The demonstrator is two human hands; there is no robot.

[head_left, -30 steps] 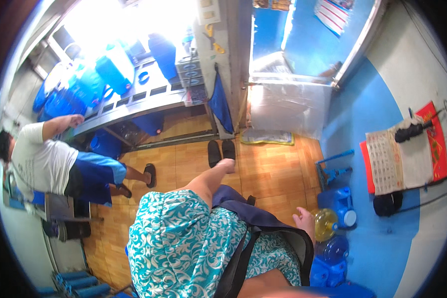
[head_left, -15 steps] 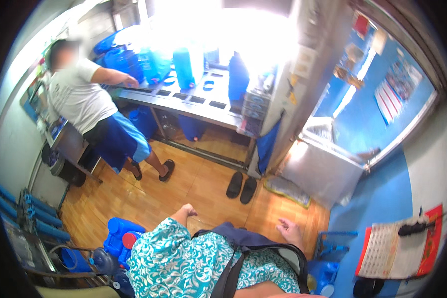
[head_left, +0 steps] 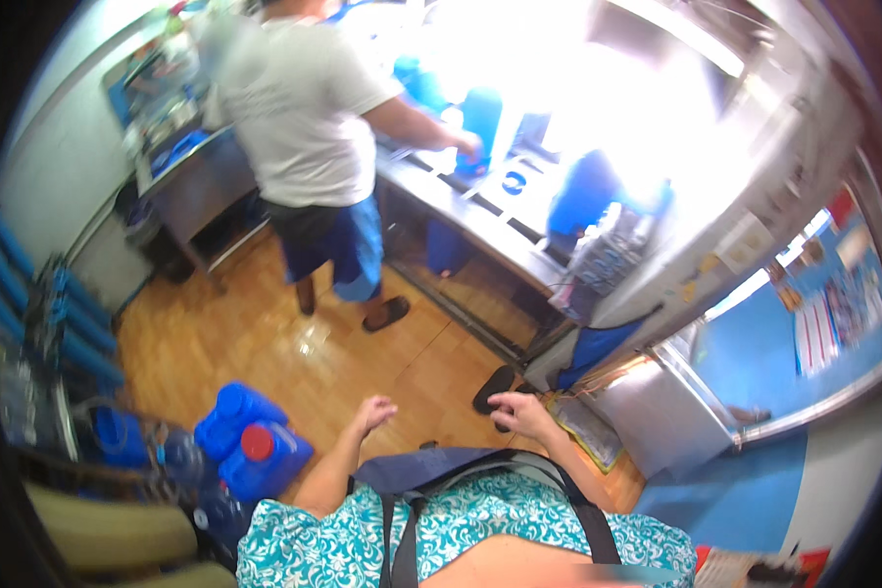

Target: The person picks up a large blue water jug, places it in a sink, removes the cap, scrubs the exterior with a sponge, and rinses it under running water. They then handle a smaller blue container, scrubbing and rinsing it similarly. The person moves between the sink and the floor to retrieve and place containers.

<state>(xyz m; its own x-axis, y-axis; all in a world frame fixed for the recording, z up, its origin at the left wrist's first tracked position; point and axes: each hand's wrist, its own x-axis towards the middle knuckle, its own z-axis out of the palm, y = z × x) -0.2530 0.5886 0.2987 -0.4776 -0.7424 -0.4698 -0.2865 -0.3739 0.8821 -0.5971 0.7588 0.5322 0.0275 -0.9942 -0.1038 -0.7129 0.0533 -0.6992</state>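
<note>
My left hand (head_left: 373, 416) hangs in front of my body above the wooden-look floor, its fingers loosely bent and somewhat apart, holding nothing. To its right, my right hand (head_left: 525, 416) is also empty, fingers loosely bent, just in front of a pair of dark slippers (head_left: 494, 388). Both hands are above the dark blue apron (head_left: 402, 472) at my waist, touching nothing. Left of my left forearm stand a blue jug (head_left: 233, 416) and a second blue jug with a red cap (head_left: 282, 465).
A co-worker (head_left: 309, 118) in a white shirt stands ahead, one hand at a blue container (head_left: 481, 122) on a metal counter (head_left: 441, 201). A doorway with a low metal panel (head_left: 657, 407) lies right. Water bottles (head_left: 181, 456) and a rounded yellowish seat (head_left: 108, 529) are left.
My view has swung, and the counter and co-worker appear closer. My hands have come nearer together in front of me. The co-worker has moved right along the counter, reaching to a container.
</note>
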